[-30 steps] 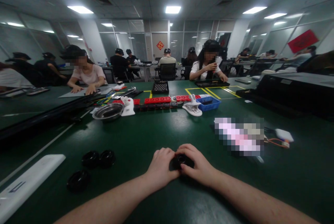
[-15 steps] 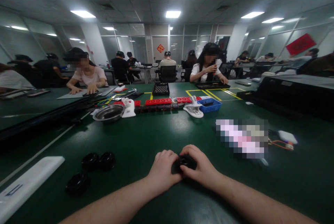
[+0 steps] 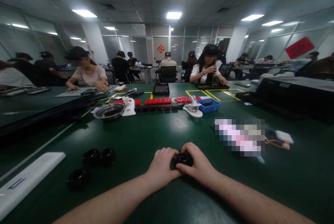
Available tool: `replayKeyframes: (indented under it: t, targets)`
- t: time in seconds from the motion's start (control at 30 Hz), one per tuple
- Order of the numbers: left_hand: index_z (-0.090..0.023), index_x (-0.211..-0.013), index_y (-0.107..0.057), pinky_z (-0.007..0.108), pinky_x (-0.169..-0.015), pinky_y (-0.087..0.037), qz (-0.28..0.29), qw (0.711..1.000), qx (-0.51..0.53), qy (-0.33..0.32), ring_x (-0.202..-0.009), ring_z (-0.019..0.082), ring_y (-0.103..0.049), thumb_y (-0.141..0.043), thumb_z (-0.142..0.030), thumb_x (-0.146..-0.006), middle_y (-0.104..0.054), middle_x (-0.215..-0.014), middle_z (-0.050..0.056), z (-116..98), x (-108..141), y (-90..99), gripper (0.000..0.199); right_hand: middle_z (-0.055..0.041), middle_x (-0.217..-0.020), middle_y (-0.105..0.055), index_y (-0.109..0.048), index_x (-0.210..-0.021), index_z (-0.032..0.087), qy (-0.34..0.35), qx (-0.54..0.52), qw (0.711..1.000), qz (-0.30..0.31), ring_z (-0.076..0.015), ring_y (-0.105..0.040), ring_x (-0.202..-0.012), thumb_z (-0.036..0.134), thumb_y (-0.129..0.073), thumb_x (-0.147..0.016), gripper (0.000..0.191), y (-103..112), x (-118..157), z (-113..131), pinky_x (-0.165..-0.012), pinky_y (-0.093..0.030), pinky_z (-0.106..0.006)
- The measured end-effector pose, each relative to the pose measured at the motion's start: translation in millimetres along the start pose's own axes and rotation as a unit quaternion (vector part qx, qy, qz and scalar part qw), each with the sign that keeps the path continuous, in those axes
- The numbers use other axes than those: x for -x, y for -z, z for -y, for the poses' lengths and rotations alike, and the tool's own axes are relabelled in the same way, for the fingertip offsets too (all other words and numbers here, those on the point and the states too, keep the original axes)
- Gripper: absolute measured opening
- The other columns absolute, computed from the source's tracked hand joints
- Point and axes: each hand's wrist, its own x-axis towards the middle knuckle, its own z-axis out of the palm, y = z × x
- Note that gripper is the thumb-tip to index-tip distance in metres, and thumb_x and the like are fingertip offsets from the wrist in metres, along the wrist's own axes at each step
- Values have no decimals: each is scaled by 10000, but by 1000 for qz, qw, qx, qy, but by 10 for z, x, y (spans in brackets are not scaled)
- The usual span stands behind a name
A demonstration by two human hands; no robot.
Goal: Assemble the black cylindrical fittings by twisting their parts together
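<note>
A round, glossy black part with a raised ring in its middle (image 3: 183, 158) is held low over the green table (image 3: 146, 133), between my two hands. My left hand (image 3: 163, 164) curls round its left side, fingers over the far edge and thumb near the front. From the right, my right hand (image 3: 199, 164) pinches it, with the forefinger at the back and the thumb across the front. Its underside is hidden. Off to the left lie three similar black ring-shaped parts (image 3: 78, 178).
A long white panel (image 3: 33, 178) lies at the left. Farther back are a metal bowl (image 3: 109, 112), white clamps (image 3: 193, 108), red strips (image 3: 158, 101), a blue tray (image 3: 210, 105) and a black crate (image 3: 160, 89). A blurred-out item (image 3: 240, 137) lies right. Two people sit opposite.
The black part has tilted or turned a little, so its central ring shows more plainly. My right thumb has shifted slightly left across its front. Both hands stay close together.
</note>
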Motion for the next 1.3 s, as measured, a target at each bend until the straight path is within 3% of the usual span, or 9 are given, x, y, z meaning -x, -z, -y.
replayKeyframes:
  t: [0.13,0.27,0.4,0.53,0.63,0.73,0.97,1.1,1.3]
  targets:
    - [-198,-847,-550,305,-743,-364,3,1000,-13,4,-831,190,-485,-614,-330,-671,-555,-865,2,14,5,-8,229,-48,-963,-523,-499,-953,193,59,-43,997,39,-198,-489,-926,80,-536,-642,333,8,15,-2,-833,-390,-344]
    - [-203,-857,-550,309,-751,-367,-5,1000,-2,-1,-844,191,-490,-617,-334,-669,-559,-889,3,9,13,-8,239,-93,-1105,-488,-416,-1118,173,11,-42,999,27,-230,-460,-1021,173,-587,-666,483,-18,27,-63,-887,-359,-389]
    - [-191,-852,-551,312,-739,-377,-9,1000,-2,0,-831,194,-500,-615,-347,-670,-565,-867,9,8,21,-14,248,-61,-899,-530,-496,-909,164,-7,-4,1000,13,-215,-511,-846,296,-629,-667,306,-30,5,-69,-748,-420,-358]
    - [-189,-879,-554,305,-736,-384,-7,1000,8,-3,-823,191,-511,-613,-319,-674,-581,-860,9,27,24,-31,250,-38,-832,-537,-525,-828,177,35,-10,999,33,-198,-511,-814,205,-578,-691,150,0,-11,-29,-738,-418,-336]
    - [-185,-896,-553,305,-731,-388,-8,1000,10,-5,-824,195,-517,-606,-315,-680,-588,-863,14,36,20,-37,257,-54,-946,-550,-523,-956,183,54,-43,996,60,-202,-506,-907,129,-530,-692,270,13,4,-39,-821,-395,-348]
    - [-187,-914,-554,309,-746,-389,-2,1000,4,-9,-844,199,-514,-599,-318,-688,-585,-892,21,27,22,-21,265,-88,-1069,-518,-447,-1091,168,21,-51,998,44,-223,-483,-987,196,-566,-697,412,-3,19,-76,-869,-369,-376]
    - [-191,-888,-554,317,-764,-387,11,1000,-22,-14,-865,204,-497,-595,-369,-694,-558,-900,24,9,33,-5,267,-33,-823,-534,-493,-843,175,-5,4,1000,11,-194,-513,-776,248,-619,-660,234,-7,-5,-55,-709,-426,-336]
    - [-185,-878,-541,315,-748,-385,4,999,-27,-16,-844,199,-494,-598,-362,-689,-550,-882,22,18,30,-22,265,-56,-963,-549,-513,-964,185,63,-38,996,51,-209,-505,-928,109,-542,-662,313,29,13,-29,-837,-394,-364]
    - [-181,-847,-534,311,-738,-381,4,999,-30,-17,-843,201,-491,-605,-351,-671,-540,-880,23,7,30,-12,255,-107,-1080,-518,-441,-1104,150,9,-26,999,43,-242,-483,-999,260,-617,-678,474,-4,23,-65,-864,-379,-404]
